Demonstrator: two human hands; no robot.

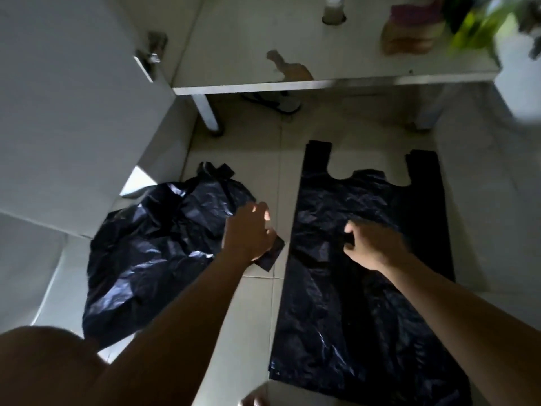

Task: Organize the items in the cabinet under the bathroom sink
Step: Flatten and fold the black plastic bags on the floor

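Note:
Two black plastic bags lie on the tiled floor in front of the open cabinet. The crumpled bag (pixel 152 247) is on the left, and my left hand (pixel 248 232) rests on its right edge with fingers curled over a handle strip. A flattened bag (pixel 360 288) with two handle loops is spread out on the right. On its middle sits my right hand (pixel 371 244), whose fingers pinch a fold of the plastic.
The open cabinet door (pixel 73 112) stands at the left. The cabinet shelf (pixel 263 86) holds a pink and tan bundle (pixel 409 27) and a green item (pixel 474 27) at the back right. A cabinet leg (pixel 209 112) stands beneath.

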